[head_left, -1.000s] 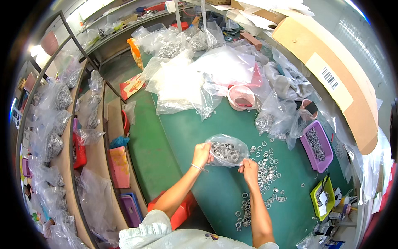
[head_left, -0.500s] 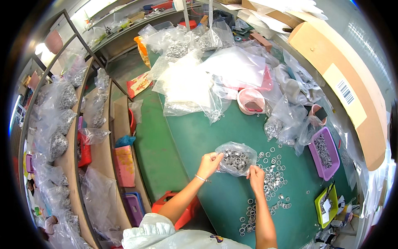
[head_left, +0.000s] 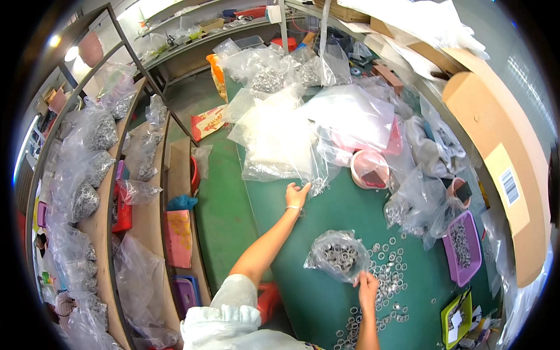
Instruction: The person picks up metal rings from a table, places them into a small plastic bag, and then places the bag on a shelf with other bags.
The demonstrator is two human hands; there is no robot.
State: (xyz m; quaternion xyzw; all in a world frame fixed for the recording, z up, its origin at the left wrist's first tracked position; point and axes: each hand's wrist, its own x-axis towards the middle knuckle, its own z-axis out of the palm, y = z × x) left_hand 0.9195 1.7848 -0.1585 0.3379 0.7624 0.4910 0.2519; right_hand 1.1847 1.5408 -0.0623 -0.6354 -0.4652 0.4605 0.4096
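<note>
A clear plastic bag [head_left: 318, 256] of metal rings [head_left: 341, 256] lies on the green table. My right hand [head_left: 367, 287] is closed on the bag's near right edge, its fingers pinched together. My left hand [head_left: 296, 195] is stretched forward, away from that bag, with its fingers apart and nothing seen in them. It is beside the near edge of a pile of clear plastic bags [head_left: 268, 146], close to a few small rings at their corner. Loose metal rings [head_left: 392, 274] are spread on the table right of the filled bag and nearer to me.
A pink bucket [head_left: 370, 169] stands beyond the bag. To the right are a purple basket [head_left: 477, 256] of small metal parts and a yellow-green basket [head_left: 449, 315]. Shelves [head_left: 96, 227] on the left hold bagged parts. A cardboard piece [head_left: 496, 128] runs along the right.
My left hand has let go of the filled bag and moved forward to the plastic bag pile. My right hand stays on the filled bag's edge. The view has shifted.
</note>
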